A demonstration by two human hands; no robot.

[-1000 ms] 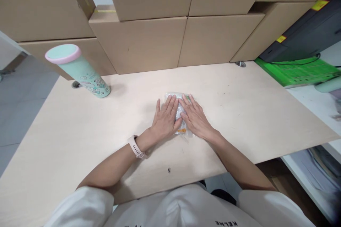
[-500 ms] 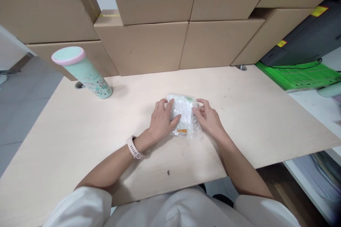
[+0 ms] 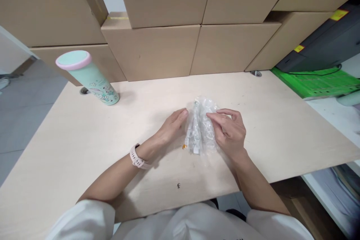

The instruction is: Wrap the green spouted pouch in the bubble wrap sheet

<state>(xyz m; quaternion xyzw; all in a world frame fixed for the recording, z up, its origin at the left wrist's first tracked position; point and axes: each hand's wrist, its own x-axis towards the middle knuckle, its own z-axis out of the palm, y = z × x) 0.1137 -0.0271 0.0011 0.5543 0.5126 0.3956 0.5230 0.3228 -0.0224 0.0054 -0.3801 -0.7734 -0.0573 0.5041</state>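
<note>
A bubble-wrapped packet (image 3: 194, 131) stands tilted on its edge on the light wooden table, with a loose clear flap of bubble wrap (image 3: 208, 131) spread to its right. A small orange patch shows at its lower left end. My left hand (image 3: 173, 125) rests along the packet's left side, fingers stretched out and not wrapped round it. Over the loose flap, my right hand (image 3: 231, 129) has its thumb and fingers brought together in a pinch on the wrap. Part of the flap is hidden beneath that hand.
A mint-green tumbler (image 3: 98, 82) with a pink rim stands at the table's back left. Stacked cardboard boxes (image 3: 157, 52) line the back edge. At the right lie a green plastic crate-like item (image 3: 329, 82) and a dark machine (image 3: 323, 45). The tabletop (image 3: 107, 142) reaches towards my body.
The packet was lying flat between both hands and has turned up onto its edge. The loose wrap has opened out to the right. My right hand has shifted right; my left hand has turned sideways.
</note>
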